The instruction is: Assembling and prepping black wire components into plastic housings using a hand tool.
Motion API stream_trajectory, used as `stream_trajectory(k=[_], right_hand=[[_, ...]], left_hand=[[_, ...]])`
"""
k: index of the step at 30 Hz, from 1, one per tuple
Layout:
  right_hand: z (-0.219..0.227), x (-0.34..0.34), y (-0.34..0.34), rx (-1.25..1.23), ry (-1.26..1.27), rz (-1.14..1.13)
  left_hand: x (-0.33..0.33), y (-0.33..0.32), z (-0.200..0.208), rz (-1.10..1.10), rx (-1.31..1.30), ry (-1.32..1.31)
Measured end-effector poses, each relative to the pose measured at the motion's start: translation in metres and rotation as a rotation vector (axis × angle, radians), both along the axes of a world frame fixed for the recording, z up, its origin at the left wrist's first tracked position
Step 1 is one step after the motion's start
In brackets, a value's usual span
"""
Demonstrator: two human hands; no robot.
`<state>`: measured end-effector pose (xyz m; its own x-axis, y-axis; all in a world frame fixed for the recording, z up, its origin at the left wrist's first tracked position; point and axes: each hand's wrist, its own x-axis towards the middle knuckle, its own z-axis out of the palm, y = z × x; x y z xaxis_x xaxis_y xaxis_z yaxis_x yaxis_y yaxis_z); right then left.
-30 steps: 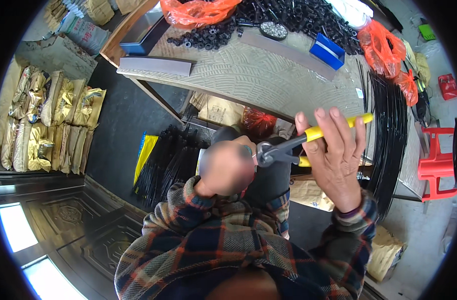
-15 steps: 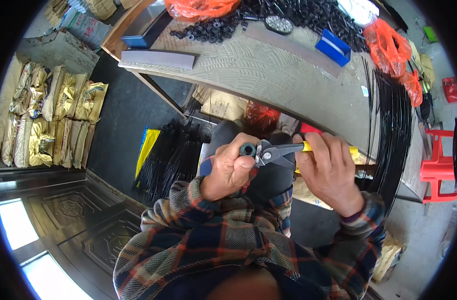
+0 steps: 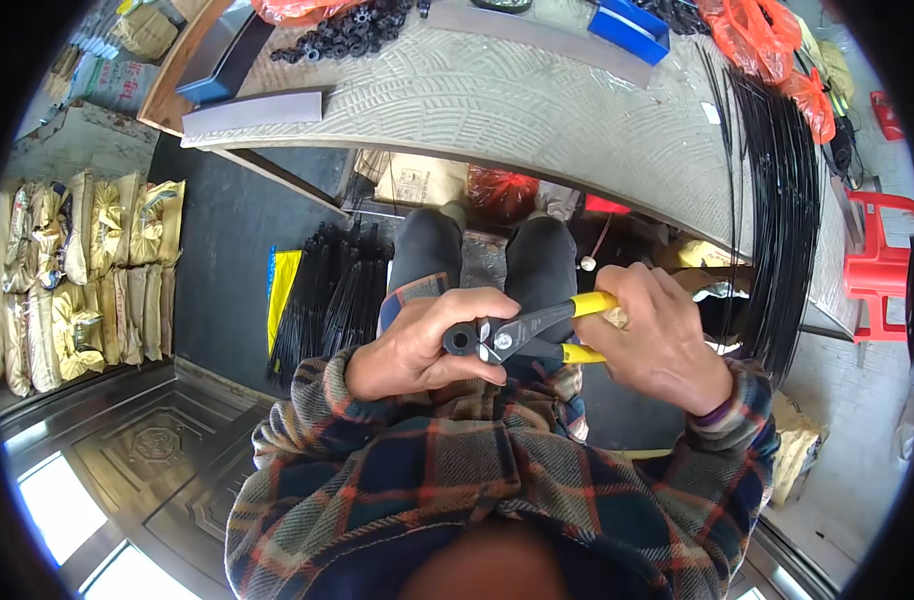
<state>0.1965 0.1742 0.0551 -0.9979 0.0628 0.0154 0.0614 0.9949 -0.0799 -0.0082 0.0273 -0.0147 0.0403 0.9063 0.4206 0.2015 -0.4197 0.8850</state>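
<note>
Workbench [image 3: 497, 110] ahead; right hand [image 3: 662, 345] grips yellow-handled pliers [image 3: 537, 335], left hand [image 3: 422, 345] pinches black tube [image 3: 460, 340].

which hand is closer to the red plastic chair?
Right. The right hand, gripping the yellow-handled pliers, sits on the side of the red plastic chair, with the black cable bundle between. The left hand, holding a small black tube piece, is farther away.
</note>
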Motion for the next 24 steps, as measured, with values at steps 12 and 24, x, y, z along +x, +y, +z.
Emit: stream_trajectory(k=[12, 24], right_hand=[[-0.004, 0.009, 0.004, 0.12, 0.213, -0.105], [-0.008, 0.014, 0.009, -0.55, 0.047, 0.02]], left_hand=[[0.012, 0.018, -0.001, 0.055, 0.105, 0.011], [0.0, 0.017, -0.005, -0.253, -0.137, -0.097]])
